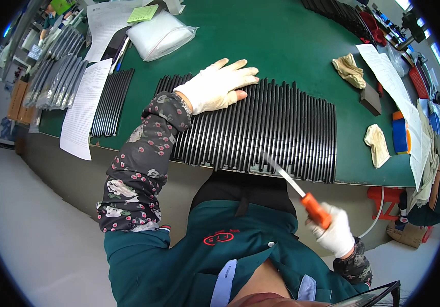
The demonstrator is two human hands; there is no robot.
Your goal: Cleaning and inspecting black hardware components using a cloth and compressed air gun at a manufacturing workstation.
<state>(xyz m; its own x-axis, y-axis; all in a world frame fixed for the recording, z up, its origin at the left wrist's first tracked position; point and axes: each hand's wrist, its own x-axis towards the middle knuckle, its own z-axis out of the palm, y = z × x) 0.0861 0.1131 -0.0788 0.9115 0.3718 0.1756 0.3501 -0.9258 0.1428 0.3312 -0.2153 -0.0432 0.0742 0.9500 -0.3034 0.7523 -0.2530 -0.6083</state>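
Note:
A broad row of black rods (281,123) lies side by side on the green table, their near ends close to its front edge. My left hand (215,87), in a white glove with fingertips bare, rests flat across the row's upper left part, fingers spread. In front of the table edge, my right hand (334,233), also gloved, is closed around the orange handle of a file-like tool (292,181) with a long flat metal blade. Its tip reaches over the near ends of the rods; whether it touches them I cannot tell. Blur softens the blade and right hand.
A smaller batch of black rods (113,102) lies left, beside a printed sheet (87,107) and bagged rods (58,77). A plastic bag (161,36) sits farther back. On the right are crumpled gloves (349,70), a dark block (370,99) and a blue-orange tape roll (401,133).

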